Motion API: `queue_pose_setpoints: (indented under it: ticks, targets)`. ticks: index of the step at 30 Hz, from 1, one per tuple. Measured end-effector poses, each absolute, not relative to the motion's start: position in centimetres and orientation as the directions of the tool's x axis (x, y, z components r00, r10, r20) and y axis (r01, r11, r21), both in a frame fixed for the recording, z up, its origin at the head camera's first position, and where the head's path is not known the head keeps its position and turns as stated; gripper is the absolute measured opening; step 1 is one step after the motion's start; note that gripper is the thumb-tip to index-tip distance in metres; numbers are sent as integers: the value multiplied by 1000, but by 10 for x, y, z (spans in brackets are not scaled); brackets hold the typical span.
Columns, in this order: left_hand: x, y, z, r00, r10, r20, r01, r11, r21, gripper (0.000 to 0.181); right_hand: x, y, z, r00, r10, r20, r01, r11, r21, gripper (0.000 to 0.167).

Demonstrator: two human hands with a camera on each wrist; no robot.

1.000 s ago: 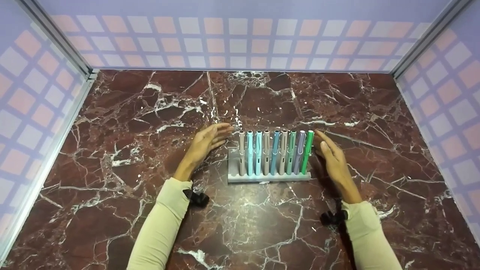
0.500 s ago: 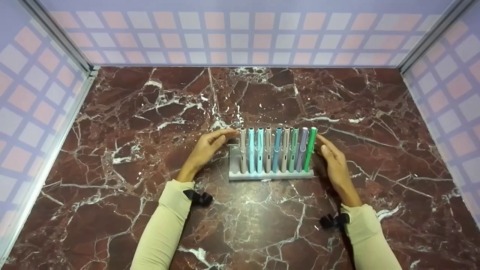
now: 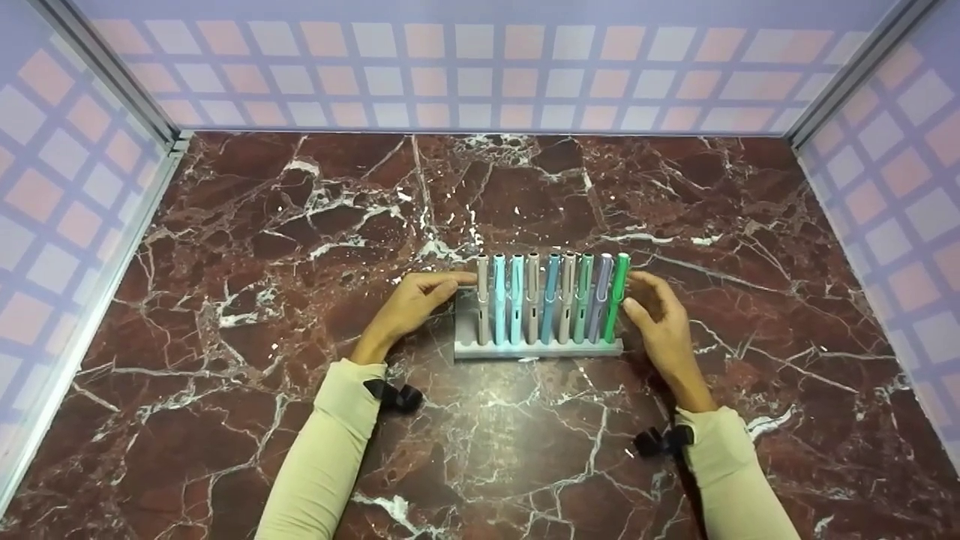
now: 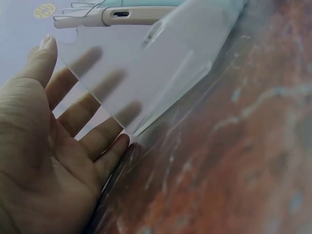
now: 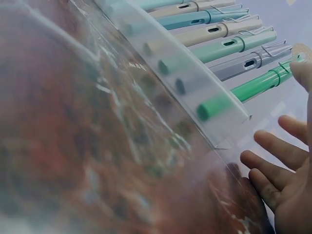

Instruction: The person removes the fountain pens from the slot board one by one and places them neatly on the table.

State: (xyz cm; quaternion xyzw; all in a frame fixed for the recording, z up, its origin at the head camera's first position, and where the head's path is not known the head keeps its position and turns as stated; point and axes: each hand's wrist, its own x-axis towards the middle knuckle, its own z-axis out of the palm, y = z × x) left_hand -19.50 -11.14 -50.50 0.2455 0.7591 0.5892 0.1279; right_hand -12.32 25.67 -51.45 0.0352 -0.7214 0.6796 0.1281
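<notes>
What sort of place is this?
Probably a booth for filming handwork: a marble-patterned tabletop, pink-and-white checked wall panels on three sides, and a black camera worn at each wrist.

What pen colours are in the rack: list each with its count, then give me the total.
Beige pens: 3
Light blue pens: 2
Teal pen: 1
Muted green pen: 1
Purple pen: 1
Bright green pen: 1
Total: 9
</notes>
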Motion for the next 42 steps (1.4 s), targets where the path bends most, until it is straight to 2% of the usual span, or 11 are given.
queue_pose_setpoints:
  ticks: [4,7,12,30,35,38,42]
  targets:
    - [-189,-110,-488,-830,549,99,220,160,962,31,-122,257,-516,-958,139,250,-255,-18,-967,15]
    - [-184,-109,-478,-827,549,116,227,140,964,34,-121,257,-517,-970,67,234,-233,27,-972,12]
    - [-183,-109,-478,-835,540,104,211,139,968,31,-121,256,-517,-983,-12,181,-180,162,-970,8]
    - [-183,-108,-477,-846,523,104,201,132,971,26,-122,258,-518,-976,-26,215,-216,202,-955,4]
    - [-192,-108,-495,-848,519,110,208,134,969,27,-121,258,-517,-981,-16,193,-192,211,-958,4]
    - [-196,-109,-507,-847,516,131,223,120,967,34,-120,256,-513,-983,-15,183,-182,217,-959,4]
    - [-198,-110,-511,-842,516,154,246,114,963,62,-116,252,-503,-983,-20,184,-184,209,-960,5]
